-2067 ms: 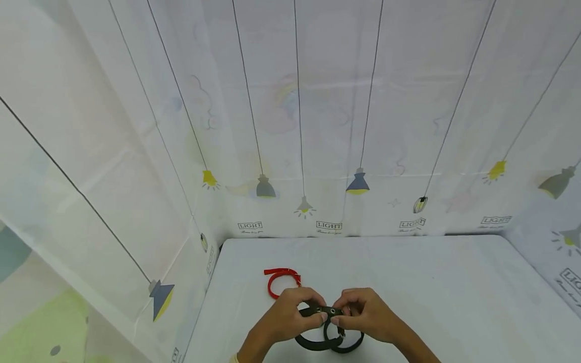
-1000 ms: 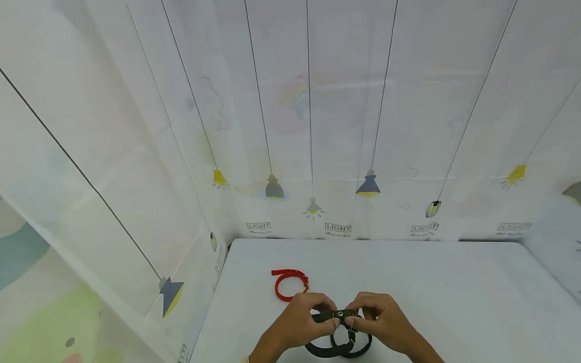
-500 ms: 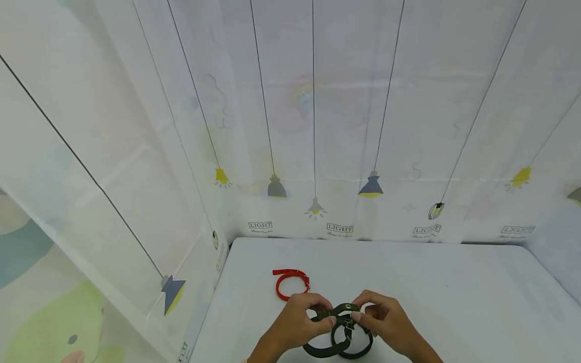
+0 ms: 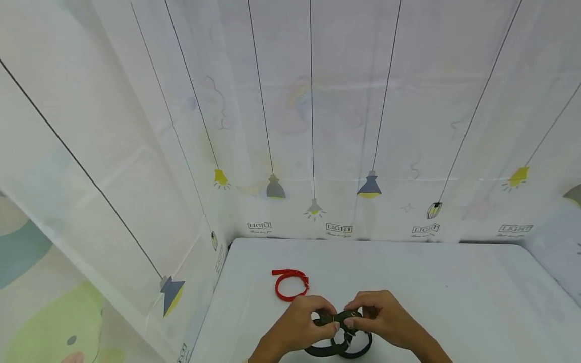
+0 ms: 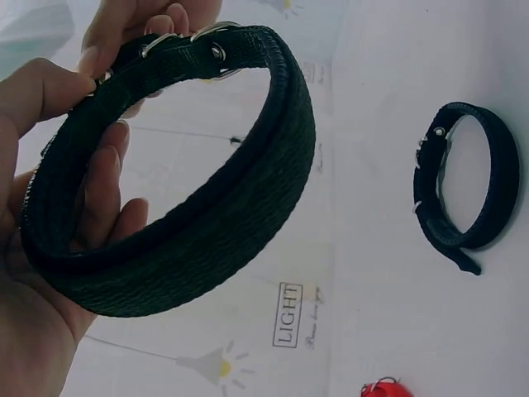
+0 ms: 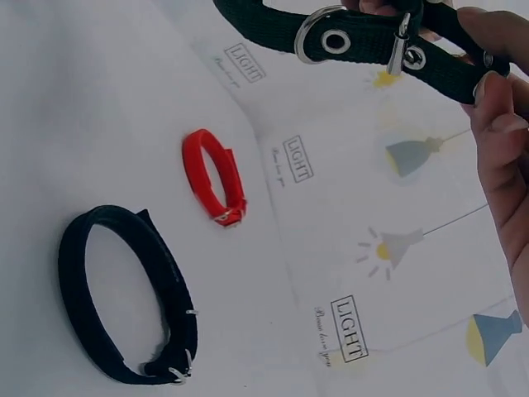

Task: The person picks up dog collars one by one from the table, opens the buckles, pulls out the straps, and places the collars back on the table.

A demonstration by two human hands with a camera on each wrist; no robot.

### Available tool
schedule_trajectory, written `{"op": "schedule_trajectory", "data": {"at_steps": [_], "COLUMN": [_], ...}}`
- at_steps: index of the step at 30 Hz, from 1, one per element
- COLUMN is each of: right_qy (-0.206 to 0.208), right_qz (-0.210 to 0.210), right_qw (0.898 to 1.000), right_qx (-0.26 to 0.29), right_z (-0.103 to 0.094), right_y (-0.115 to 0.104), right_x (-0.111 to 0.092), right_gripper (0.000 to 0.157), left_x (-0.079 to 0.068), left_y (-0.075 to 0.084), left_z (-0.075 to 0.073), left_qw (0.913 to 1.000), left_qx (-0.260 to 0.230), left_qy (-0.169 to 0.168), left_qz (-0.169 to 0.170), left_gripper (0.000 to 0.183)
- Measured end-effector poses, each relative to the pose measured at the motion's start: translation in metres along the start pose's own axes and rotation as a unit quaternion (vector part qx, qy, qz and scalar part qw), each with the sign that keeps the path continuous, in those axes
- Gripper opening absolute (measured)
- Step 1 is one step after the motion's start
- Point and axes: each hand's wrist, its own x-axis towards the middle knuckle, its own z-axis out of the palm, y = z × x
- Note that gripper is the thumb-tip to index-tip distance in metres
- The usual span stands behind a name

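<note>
A dark green dog collar [image 4: 320,351] is held up between both hands, bent into a loop. My left hand [image 4: 301,325] grips its band with thumb and fingers, the fingers passing inside the loop in the left wrist view. My right hand [image 4: 383,318] pinches the strap just beyond the metal buckle [image 6: 399,51]. In the right wrist view the buckle's prong lies at a metal eyelet [image 6: 415,58], and a D-ring [image 6: 312,35] sits farther along. Whether the prong passes through is unclear. A second dark collar [image 6: 73,281] lies coiled on the table, below the hands.
A red collar [image 4: 278,290] lies coiled behind my left hand, its loose end pointing left. The white table [image 4: 454,292] reaches back to a printed cloth wall [image 4: 336,126] with lamp drawings. Another cloth wall [image 4: 113,146] rises on the left.
Half a second ago the strap arched up between the hands; now it lies flatter at the buckle. My right hand has come down slightly with it. The collars on the table stay put.
</note>
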Motion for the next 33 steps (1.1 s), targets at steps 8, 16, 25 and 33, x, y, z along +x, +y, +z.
{"op": "schedule_trajectory", "data": {"at_steps": [8,16,25,33], "right_qy": [-0.005,0.003,-0.002,0.014], "right_qz": [0.012,0.014,-0.022,-0.007], "right_qw": [0.999,1.000,1.000,0.998], "right_qx": [0.032,0.023,-0.018,-0.054], "right_z": [-0.0082,-0.0081,-0.0041,-0.0020], "right_y": [-0.0036,-0.0047,-0.0051,-0.0052], "right_x": [-0.0022,-0.0005,0.0031,0.0035], "right_gripper": [0.010,0.009,0.014,0.011], "left_x": [-0.0022,-0.0022,-0.0012,-0.0001], "left_y": [-0.0011,0.0003,0.0035,0.0035], "left_z": [0.0017,0.0033,-0.0019,-0.0053], "left_qw": [0.9996,0.9988,0.9980,0.9974], "left_qx": [-0.009,-0.001,0.048,0.059], "left_qy": [0.026,0.050,0.031,0.037], "left_qz": [-0.004,0.000,0.030,0.019], "left_gripper": [0.010,0.008,0.008,0.012]}}
